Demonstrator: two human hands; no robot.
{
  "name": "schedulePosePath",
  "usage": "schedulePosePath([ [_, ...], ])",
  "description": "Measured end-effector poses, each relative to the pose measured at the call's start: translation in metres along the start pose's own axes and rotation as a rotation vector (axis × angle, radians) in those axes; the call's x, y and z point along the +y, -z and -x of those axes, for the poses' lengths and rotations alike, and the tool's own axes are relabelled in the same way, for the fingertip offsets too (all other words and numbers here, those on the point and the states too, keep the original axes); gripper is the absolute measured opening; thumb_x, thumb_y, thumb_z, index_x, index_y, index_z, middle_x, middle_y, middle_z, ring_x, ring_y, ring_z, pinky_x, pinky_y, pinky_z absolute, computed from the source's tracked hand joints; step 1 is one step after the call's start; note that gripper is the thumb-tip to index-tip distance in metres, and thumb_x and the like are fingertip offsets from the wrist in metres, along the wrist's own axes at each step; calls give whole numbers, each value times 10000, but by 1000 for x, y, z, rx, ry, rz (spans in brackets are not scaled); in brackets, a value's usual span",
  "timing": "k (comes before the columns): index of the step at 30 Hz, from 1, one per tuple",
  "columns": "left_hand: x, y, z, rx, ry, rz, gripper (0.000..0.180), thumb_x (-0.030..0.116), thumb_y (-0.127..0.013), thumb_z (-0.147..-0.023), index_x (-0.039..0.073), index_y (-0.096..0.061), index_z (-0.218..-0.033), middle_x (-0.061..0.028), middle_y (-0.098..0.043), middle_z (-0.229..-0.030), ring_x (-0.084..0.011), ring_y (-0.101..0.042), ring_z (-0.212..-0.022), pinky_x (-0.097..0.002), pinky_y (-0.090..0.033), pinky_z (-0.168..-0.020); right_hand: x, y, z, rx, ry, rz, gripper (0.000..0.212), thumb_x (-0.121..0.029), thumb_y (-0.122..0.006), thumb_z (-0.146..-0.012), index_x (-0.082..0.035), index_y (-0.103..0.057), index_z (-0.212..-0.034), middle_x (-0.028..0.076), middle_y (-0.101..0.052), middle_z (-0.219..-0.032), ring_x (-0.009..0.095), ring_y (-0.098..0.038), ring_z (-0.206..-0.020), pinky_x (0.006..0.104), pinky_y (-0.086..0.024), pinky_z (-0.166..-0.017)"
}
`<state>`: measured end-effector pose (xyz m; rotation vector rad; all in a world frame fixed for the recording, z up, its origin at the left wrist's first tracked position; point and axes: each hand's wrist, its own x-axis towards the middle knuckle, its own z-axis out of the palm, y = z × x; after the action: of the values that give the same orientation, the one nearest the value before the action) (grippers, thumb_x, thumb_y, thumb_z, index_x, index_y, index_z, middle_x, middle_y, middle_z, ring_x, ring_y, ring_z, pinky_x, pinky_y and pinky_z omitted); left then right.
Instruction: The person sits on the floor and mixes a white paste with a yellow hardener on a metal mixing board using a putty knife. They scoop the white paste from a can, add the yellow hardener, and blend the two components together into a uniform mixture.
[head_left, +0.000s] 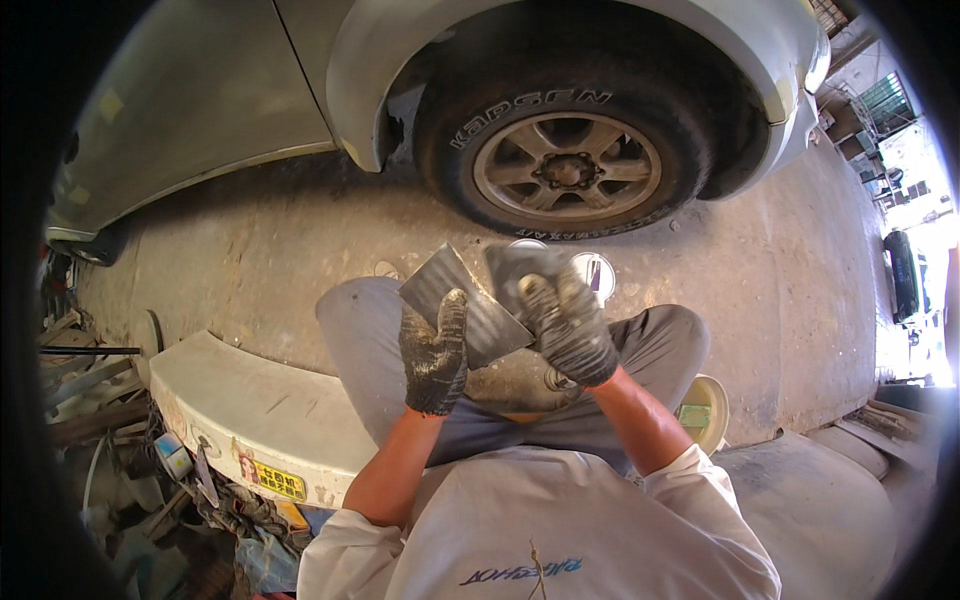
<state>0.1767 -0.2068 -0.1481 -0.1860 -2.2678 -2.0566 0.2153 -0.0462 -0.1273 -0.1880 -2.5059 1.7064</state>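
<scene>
My left hand (436, 350), in a dark, dust-marked knit glove, grips a flat, grey rectangular plate (470, 300) with the thumb across its near face. The plate is tilted, its surface streaked. My right hand (570, 325), gloved the same way, is closed on a second flat, dark grey plate (510, 268), blurred by motion. The two plates come close together above my lap; I cannot tell whether they touch. Past my right hand stands a round white-rimmed can (597, 272) with something pale in it. Another round white lid or can (528, 244) is partly hidden behind the right plate.
Ahead stands a car with a dusty wheel (568, 170) and a pale fender (360, 70). A loose off-white bumper-like panel (270, 400) lies at left, beside piled scrap (100, 410). A bucket (712, 405) with a green thing inside sits by my right knee.
</scene>
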Motion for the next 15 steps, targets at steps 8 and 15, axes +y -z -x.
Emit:
schedulePosePath([
  [8,-5,-5,4,-5,-64,-135,267,100,-598,-926,-8,-553,-1166,-82,-640,-1036,-158,-589,-931,-298,-465,-830,-7,0,-4,57,101,144,332,-206,-621,-888,-18,-562,-1156,182,-612,-892,337,-610,-754,447,-484,-649],
  [15,17,7,3,-108,-16,56,232,106,-583,-927,-12,-562,-1125,-97,-647,-997,-172,-609,-887,-316,-475,-813,9,15,0,-259,729,619,330,-162,-587,-866,-48,-600,-1175,215,-574,-1145,362,-589,-959,444,-486,-787],
])
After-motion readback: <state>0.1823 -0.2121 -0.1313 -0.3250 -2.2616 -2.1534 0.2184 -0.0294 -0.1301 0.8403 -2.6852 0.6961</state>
